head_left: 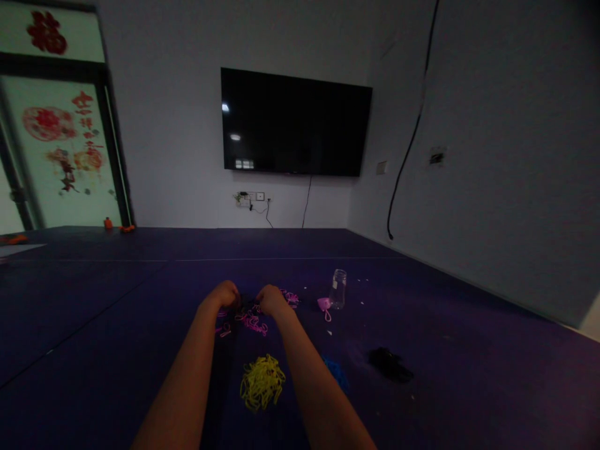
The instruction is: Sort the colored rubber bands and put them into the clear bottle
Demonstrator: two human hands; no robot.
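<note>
My left hand [225,293] and my right hand [272,299] reach forward over a dark purple floor mat [117,312], close together, both with fingers curled in. They pinch something small and dark between them; the dim light hides what it is. Under and around the hands lie several loose pink bands [253,323]. A pile of yellow bands [261,381] sits between my forearms, nearer to me. A small blue pile [336,370] lies just right of my right forearm.
A clear small bottle [338,289] stands right of the hands with a pink cap [324,304] beside it. A black pile [390,365] lies further right. A dark TV [295,122] hangs on the far wall, a glass door [56,150] at left.
</note>
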